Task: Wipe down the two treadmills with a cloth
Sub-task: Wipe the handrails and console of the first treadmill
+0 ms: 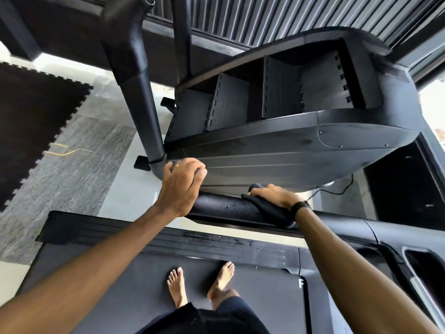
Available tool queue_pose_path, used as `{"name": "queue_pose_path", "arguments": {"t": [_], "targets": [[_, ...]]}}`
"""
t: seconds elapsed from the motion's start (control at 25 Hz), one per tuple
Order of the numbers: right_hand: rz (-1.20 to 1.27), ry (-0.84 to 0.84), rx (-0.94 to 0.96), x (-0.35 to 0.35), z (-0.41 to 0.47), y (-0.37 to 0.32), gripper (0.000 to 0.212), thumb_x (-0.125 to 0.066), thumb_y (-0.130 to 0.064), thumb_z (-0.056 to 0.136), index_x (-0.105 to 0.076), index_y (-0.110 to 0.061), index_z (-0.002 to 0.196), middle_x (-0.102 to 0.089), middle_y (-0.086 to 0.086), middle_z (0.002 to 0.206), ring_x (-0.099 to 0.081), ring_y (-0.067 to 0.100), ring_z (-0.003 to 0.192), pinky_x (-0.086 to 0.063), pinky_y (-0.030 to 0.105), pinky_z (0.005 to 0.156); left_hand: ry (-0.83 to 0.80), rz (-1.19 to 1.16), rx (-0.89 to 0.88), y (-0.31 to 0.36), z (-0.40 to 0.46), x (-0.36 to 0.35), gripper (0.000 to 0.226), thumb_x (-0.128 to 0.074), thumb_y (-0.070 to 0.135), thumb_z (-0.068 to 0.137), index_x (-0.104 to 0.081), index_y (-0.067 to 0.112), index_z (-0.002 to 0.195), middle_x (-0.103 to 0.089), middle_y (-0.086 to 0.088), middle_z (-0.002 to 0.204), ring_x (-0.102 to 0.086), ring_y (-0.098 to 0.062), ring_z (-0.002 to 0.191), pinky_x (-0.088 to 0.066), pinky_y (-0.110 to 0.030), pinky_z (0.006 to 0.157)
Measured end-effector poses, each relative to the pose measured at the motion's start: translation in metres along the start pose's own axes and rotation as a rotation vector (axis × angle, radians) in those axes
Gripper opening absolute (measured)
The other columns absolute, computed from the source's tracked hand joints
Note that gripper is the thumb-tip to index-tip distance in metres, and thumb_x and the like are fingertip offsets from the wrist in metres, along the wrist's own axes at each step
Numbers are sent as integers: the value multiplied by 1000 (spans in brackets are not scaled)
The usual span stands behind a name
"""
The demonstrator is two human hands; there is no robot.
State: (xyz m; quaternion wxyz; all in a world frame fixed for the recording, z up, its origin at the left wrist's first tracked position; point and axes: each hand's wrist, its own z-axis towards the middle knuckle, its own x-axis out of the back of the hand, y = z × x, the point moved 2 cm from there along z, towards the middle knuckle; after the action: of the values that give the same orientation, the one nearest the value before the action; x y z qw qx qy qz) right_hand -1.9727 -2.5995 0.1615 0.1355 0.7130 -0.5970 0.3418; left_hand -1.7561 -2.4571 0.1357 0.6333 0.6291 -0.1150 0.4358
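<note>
Looking down from the head camera: standing barefoot on the treadmill belt (252,292), both arms reaching forward to the black handlebar (228,208). Right hand (274,197) pressing a dark cloth (267,209) onto the bar, grip clamped over cloth and bar together. Left hand (181,186) resting at the bar's left end, fingers (192,168) curled loosely, touching the ribbed console housing (277,155), gripping nothing. Showing wet droplets on the bar between the hands.
</note>
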Motion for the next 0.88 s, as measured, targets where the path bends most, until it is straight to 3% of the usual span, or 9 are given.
{"name": "queue_pose_path", "arguments": {"t": [0.08,0.2,0.32,0.4,0.52,0.6,0.68,0.76,0.88], "targets": [[21,-72,45,-7,13,-31,63,-42,-69,82,-67,-23,117,-61,12,132,-57,31,110,-40,40,91,10,24,-5,1,-2,0,37,-31,38,100,-62,20,109,-63,8,115,-58,-13,105,-28,-50,107],[75,5,150,-29,9,-80,54,-47,-60,93,-64,-15,118,-63,13,125,-59,32,111,-40,39,90,43,44,6,3,-3,3,37,-30,37,101,-61,20,110,-63,8,115,-57,-13,105,-26,-46,106],[-29,280,365,-53,-29,-96,47,-45,-60,92,-62,-18,103,-70,7,109,-62,29,103,-41,38,86,17,23,-6,2,-5,3,39,-28,40,100,-59,21,115,-61,9,120,-55,-13,111,-25,-48,110],[-23,469,455,-61,-53,-75,48,-42,-60,86,-64,-22,106,-69,-1,110,-60,22,106,-39,34,91,-15,1,-31,1,-6,1,42,-27,43,100,-57,21,119,-60,9,123,-55,-13,113,-23,-50,112],[-52,626,358,-50,-58,-25,48,-42,-59,84,-66,-23,102,-71,-1,106,-61,21,104,-38,33,91,-25,-25,-48,1,-6,-1,46,-26,46,101,-58,19,121,-60,9,124,-56,-14,112,-22,-52,113],[-135,480,150,-33,-43,1,44,-42,-59,91,-65,-22,99,-70,6,106,-61,28,106,-36,36,85,1,-48,-36,0,-7,0,46,-25,45,102,-58,19,121,-60,8,122,-57,-13,109,-23,-51,112],[-92,230,-3,-16,-18,13,44,-41,-60,94,-65,-27,110,-64,11,119,-58,32,114,-36,38,88,31,-59,-29,-1,-7,1,44,-25,43,102,-58,19,120,-60,10,120,-57,-12,104,-24,-51,110],[-58,53,26,-6,7,2,40,-42,-58,94,-63,-29,110,-60,13,124,-56,34,114,-41,43,98,49,-70,-4,0,-7,2,44,-25,43,102,-58,20,120,-60,10,119,-57,-11,104,-24,-51,110],[63,-94,100,-14,35,-46,25,-43,-39,101,-59,-20,96,-61,18,117,-59,36,109,-43,42,93,55,-70,41,-1,-6,2,44,-24,43,102,-58,21,121,-60,11,118,-57,-11,103,-23,-53,110]]}}
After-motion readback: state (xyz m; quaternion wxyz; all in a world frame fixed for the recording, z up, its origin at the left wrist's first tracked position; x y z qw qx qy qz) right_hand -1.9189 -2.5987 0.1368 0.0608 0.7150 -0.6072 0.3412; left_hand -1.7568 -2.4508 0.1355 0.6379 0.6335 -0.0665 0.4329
